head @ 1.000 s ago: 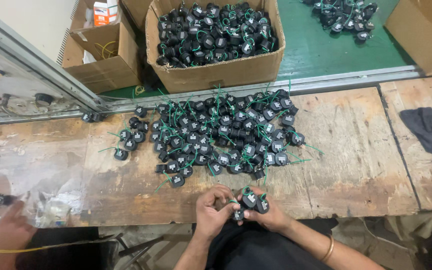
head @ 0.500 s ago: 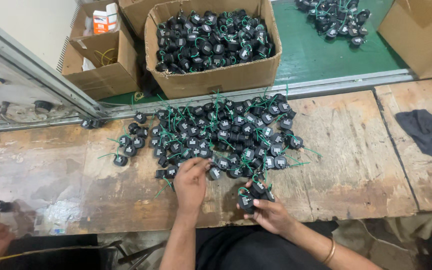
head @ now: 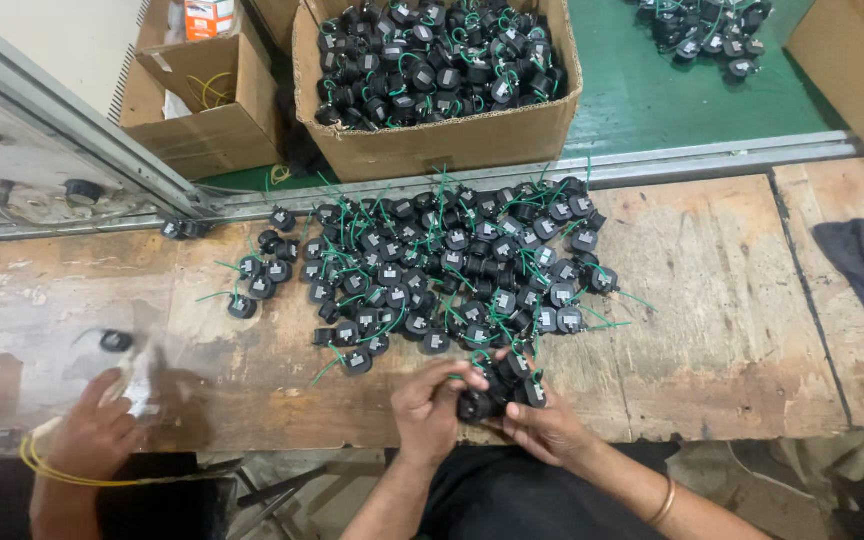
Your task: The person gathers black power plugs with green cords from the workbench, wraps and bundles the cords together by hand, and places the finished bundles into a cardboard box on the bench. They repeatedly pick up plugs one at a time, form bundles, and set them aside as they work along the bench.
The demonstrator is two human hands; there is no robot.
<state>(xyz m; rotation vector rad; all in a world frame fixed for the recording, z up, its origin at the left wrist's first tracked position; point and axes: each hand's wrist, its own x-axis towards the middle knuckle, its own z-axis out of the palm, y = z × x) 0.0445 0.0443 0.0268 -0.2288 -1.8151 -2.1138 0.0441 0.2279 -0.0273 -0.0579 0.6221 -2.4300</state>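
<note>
Head view: left hand [head: 427, 412] and right hand [head: 542, 425] clasp black coils [head: 497, 385].

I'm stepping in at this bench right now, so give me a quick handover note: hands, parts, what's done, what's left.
Left hand: closed on a small bunch of black coil parts at the near table edge.
Right hand: cups the same bunch from below.
Loose pile of black parts with green leads: spread mid-table, touching the bunch.
Cardboard box behind the table: heaped with like parts.
A co-worker's hand works at far left.
Done: one bunch gathered. Left: most of the pile, by the look of it.
</note>
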